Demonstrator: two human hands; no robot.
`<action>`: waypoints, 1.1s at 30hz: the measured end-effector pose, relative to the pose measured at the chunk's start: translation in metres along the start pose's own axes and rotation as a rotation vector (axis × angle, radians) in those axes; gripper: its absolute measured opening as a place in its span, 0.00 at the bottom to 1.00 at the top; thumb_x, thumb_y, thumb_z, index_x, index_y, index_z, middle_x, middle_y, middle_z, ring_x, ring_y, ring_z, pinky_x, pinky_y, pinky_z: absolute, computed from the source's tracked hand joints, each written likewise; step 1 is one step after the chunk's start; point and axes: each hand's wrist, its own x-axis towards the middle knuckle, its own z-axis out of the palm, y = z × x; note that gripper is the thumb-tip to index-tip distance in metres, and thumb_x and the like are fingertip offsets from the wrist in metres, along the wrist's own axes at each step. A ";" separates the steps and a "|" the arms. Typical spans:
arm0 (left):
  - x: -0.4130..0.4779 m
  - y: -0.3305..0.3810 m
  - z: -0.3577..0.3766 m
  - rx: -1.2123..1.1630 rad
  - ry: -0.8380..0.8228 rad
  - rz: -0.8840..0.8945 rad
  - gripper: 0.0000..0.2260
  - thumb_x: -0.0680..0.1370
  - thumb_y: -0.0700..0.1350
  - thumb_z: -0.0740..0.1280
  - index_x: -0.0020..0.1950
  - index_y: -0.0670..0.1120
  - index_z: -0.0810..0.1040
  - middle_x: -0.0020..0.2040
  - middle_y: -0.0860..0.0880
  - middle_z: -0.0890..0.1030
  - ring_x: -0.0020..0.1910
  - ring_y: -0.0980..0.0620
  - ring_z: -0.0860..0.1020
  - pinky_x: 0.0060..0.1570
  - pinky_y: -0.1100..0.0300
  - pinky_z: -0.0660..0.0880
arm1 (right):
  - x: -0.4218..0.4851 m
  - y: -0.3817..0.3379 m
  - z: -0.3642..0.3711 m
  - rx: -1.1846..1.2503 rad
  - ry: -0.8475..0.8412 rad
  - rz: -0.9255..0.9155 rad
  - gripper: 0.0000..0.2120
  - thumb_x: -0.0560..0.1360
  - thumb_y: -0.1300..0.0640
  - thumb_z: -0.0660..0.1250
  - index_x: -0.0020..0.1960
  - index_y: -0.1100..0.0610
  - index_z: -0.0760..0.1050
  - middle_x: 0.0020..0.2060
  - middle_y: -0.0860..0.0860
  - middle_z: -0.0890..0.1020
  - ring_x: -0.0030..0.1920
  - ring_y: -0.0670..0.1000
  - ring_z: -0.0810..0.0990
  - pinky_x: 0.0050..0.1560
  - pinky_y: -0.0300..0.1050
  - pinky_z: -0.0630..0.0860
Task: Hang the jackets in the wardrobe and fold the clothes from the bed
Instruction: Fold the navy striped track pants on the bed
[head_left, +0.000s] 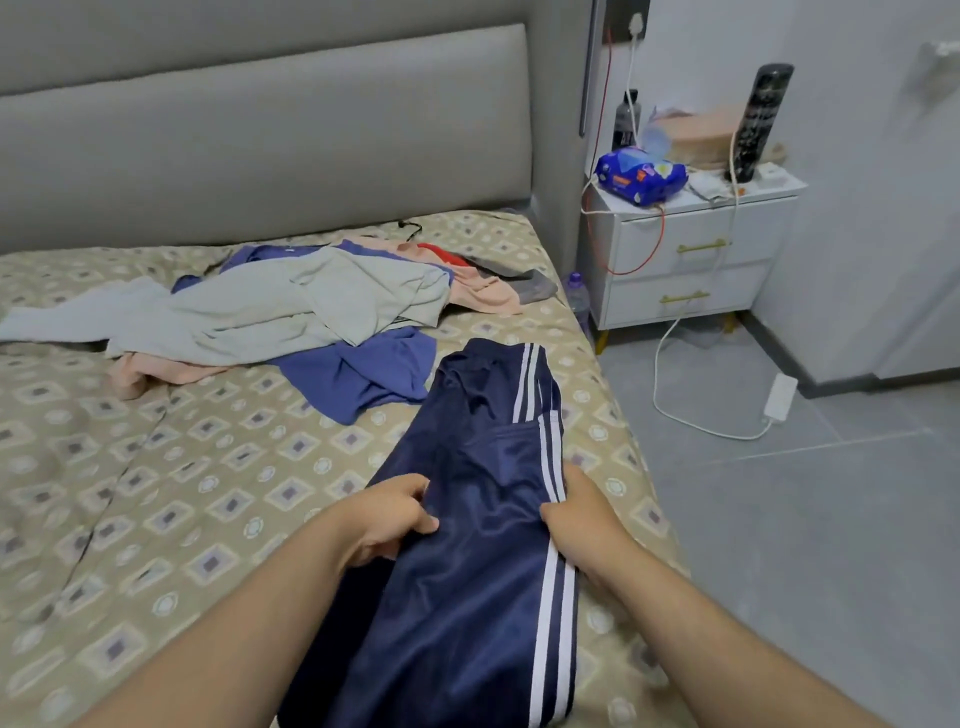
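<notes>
The navy track pants (467, 519) are laid on the bed (156, 467) near its right edge; opposite edges are pinched by the left hand (387, 519) and right hand (582, 525).

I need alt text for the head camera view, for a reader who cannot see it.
The left hand and right hand grip navy track pants with white stripes, laid on a patterned bed. Unfolded clothes lie heaped behind them; a white nightstand stands at the right.
</notes>
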 end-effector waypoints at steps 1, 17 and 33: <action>0.006 -0.004 0.002 -0.052 0.045 0.049 0.14 0.73 0.34 0.64 0.56 0.46 0.79 0.55 0.43 0.83 0.55 0.39 0.81 0.57 0.44 0.77 | 0.003 -0.002 -0.002 -0.015 0.001 -0.012 0.24 0.73 0.71 0.56 0.59 0.47 0.73 0.46 0.37 0.78 0.47 0.42 0.78 0.41 0.25 0.70; 0.028 0.011 -0.034 -0.036 0.451 0.272 0.10 0.73 0.48 0.69 0.53 0.51 0.77 0.54 0.50 0.81 0.49 0.51 0.79 0.54 0.54 0.75 | 0.061 0.024 -0.001 0.460 0.021 0.261 0.07 0.80 0.59 0.64 0.56 0.60 0.78 0.49 0.58 0.86 0.44 0.56 0.86 0.48 0.54 0.83; -0.087 -0.144 -0.005 0.110 0.368 0.006 0.08 0.79 0.44 0.67 0.48 0.39 0.79 0.45 0.40 0.84 0.45 0.44 0.82 0.55 0.44 0.76 | -0.082 0.064 0.051 0.151 -0.436 0.481 0.11 0.76 0.63 0.67 0.58 0.59 0.77 0.48 0.52 0.87 0.50 0.53 0.86 0.56 0.54 0.82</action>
